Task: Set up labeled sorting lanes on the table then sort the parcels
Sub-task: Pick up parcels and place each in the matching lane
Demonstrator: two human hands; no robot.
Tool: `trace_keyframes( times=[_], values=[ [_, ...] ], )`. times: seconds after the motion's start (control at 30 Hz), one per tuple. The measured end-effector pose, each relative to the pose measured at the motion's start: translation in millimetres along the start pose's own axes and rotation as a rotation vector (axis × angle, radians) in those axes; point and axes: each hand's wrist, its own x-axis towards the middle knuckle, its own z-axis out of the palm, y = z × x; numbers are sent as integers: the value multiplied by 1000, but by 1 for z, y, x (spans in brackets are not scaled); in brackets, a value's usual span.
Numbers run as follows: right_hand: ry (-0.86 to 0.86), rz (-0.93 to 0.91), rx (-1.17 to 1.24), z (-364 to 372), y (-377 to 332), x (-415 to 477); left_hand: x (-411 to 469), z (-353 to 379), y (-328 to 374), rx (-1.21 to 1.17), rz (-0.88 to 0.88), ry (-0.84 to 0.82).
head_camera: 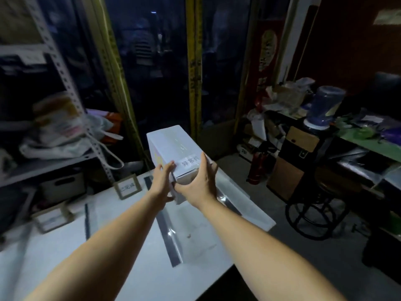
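A white parcel box (pixel 171 144) with a printed label (pixel 191 163) on its top near end is held above the far end of the white table (pixel 130 246). My left hand (pixel 161 184) grips its near left corner. My right hand (pixel 200 185) grips the near right side, thumb and fingers wrapped round the end. Dark tape strips (pixel 167 233) run along the table as lane lines, another dark tape strip (pixel 87 220) to the left. Two framed lane signs stand on the table: one lane sign (pixel 127 186) at the far end, a second lane sign (pixel 52 217) at the left.
A metal shelf rack (pixel 65 79) with bags stands at the left. A dark stool (pixel 316 209) and a cluttered desk with a blue jug (pixel 325 107) are at the right. A red fire extinguisher (pixel 257 168) stands on the floor beyond the table.
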Motion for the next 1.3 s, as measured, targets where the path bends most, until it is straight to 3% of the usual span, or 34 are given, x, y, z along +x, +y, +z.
trace_keyframes(
  times=[0.1,0.27,0.57,0.73,1.3],
  values=[
    [-5,-5,-8,-2,11,14,8,0,-5,57,12,-29],
    [-54,-47,-4,-12,34,29,16,12,-9,91,56,179],
    [-185,-9,-31,-12,83,26,4,37,-41,209,102,329],
    [-260,23,-71,-8,106,22,6,43,-60,232,79,317],
    [-259,38,-149,33,113,47,37,27,-67,203,93,320]
  ],
)
